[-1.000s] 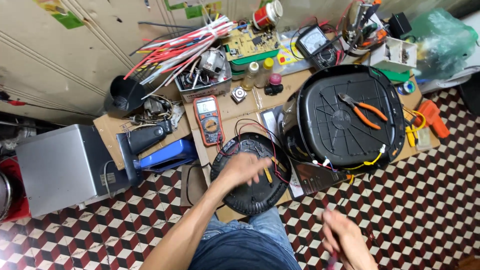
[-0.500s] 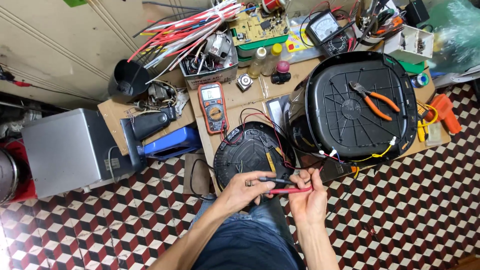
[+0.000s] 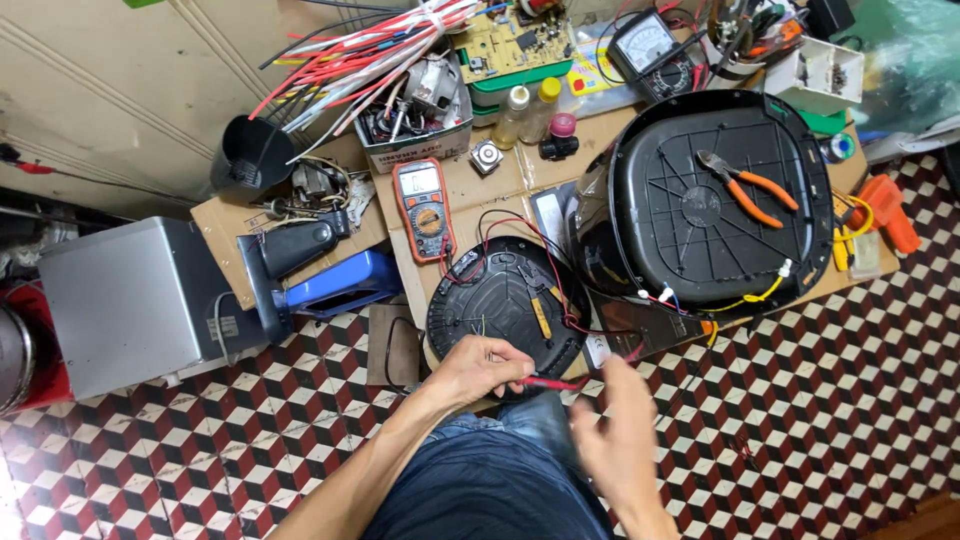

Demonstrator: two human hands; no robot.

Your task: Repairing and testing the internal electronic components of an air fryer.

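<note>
Left hand [image 3: 480, 368]: pinched red probe [image 3: 552, 383] at cardboard's near edge.
Right hand [image 3: 615, 440]: blurred, grip unclear.
Round black base [image 3: 505, 300]: opened, wires exposed.
Multimeter [image 3: 424, 207]: untouched, testing apparently unfinished.

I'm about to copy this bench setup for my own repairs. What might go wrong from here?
The left hand pinches a thin red probe just off the round black base; loose red and black wires crossing that base could snag. The pliers lie loose on the upturned black housing and might slide off. The right hand is blurred.
</note>
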